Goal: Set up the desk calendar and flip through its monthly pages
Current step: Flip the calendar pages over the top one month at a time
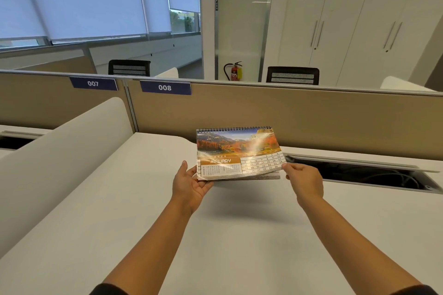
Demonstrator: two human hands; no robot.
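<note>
A spiral-bound desk calendar point(237, 151) is held above the white desk point(143, 211), near its far side. Its top page shows an autumn mountain photo and the word JANUARY, with the wire binding along the far edge. It is folded nearly flat and tilted toward me. My left hand point(190, 183) supports its near-left corner from below, thumb at the edge. My right hand point(303, 181) pinches its near-right corner. The calendar's shadow falls on the desk beneath it.
A beige partition point(287, 117) with labels 007 and 008 runs behind the desk. An open cable tray point(359, 172) with wires lies at the right. A white curved divider point(60, 158) rises at the left. Chairs, cupboards and a fire extinguisher stand beyond.
</note>
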